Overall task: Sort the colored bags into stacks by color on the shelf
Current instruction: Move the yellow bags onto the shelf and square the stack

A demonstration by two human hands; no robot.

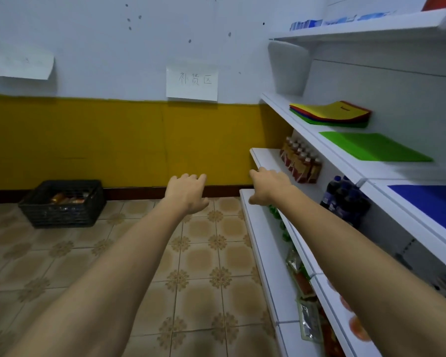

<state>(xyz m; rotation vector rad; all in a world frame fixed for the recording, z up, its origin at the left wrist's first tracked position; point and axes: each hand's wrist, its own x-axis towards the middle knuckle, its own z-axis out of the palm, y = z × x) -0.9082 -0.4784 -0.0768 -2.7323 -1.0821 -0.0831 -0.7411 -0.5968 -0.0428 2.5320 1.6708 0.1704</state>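
A mixed pile of flat bags [331,113], yellow on top with red, blue and green edges showing below, lies at the far end of the white shelf [317,140] on the right. Nearer along the same shelf lies a flat green bag [373,146], and nearer still a blue bag [433,204]. My left hand [187,193] hangs in the air over the floor, fingers relaxed and empty. My right hand [267,185] reaches forward in front of the lower shelf's corner, also relaxed and holding nothing. Both hands are well below and left of the bags.
Lower shelves hold brown bottles [301,163], dark blue bottles [343,198] and snack packets [307,323]. A black crate [62,203] with items stands on the tiled floor by the yellow wall. A paper sign [192,83] hangs on the wall. The top shelf carries blue-white packs [307,23].
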